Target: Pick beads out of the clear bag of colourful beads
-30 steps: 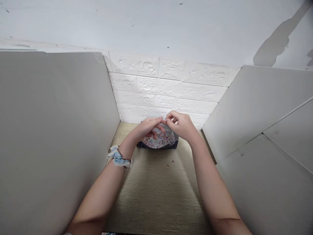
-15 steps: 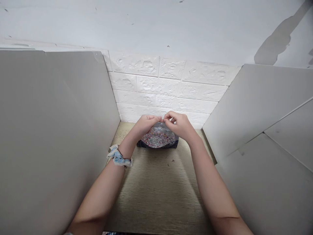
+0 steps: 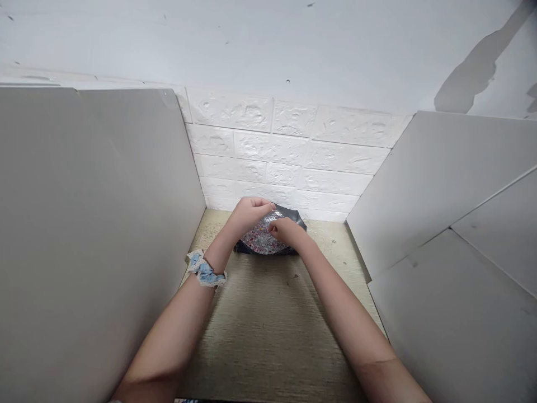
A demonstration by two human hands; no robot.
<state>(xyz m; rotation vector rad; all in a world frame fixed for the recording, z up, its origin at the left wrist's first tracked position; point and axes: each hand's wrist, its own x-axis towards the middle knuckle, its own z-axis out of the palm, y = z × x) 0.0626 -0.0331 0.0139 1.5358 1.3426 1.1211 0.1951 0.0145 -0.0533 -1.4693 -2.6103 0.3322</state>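
A pouch (image 3: 260, 240) with a clear front and dark back stands on the wooden surface near the brick-patterned wall. Many tiny multicoloured pieces, which look like beads, show through its front. My left hand (image 3: 253, 215) is closed on the pouch's top edge, thumb and fingers pinched together. In front of the pouch's clear face, to the right of centre, is my right hand (image 3: 286, 230). Its fingers are curled shut, and anything inside them is hidden. Around my left wrist sits a blue and white scrunchie (image 3: 205, 270).
Grey-white panels rise on the left (image 3: 104, 224) and right (image 3: 440, 224). The white brick-patterned wall (image 3: 289, 148) closes off the back. Small specks lie on the wooden surface (image 3: 268, 330) between my forearms.
My right hand has left the pouch's top edge and moved down and slightly left, over its clear front. The pouch's dark upper right back now shows. My left hand stays nearly in place.
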